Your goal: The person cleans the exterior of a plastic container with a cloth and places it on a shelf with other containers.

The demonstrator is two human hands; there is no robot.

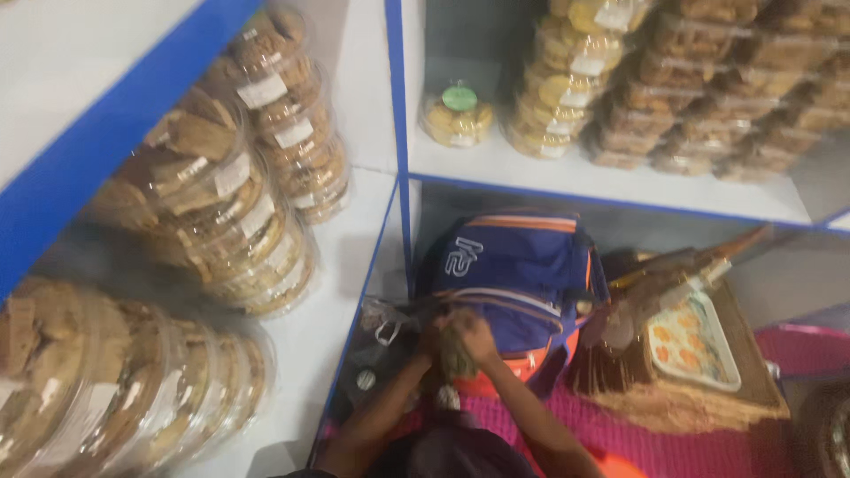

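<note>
Fingers (pixel 453 329) of both hands bunched on small greenish bundle (pixel 458 354), gripping it against front of blue backpack (pixel 518 283) on pink mat (pixel 637 438) under shelf (pixel 611 181). Bundle looks soft, light, crushable; best held around middle. Blurred detail.

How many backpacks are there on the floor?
1. The blue and orange backpack sits under the shelf, right by both hands, left hand and right hand. Others may be hidden behind it.
</note>
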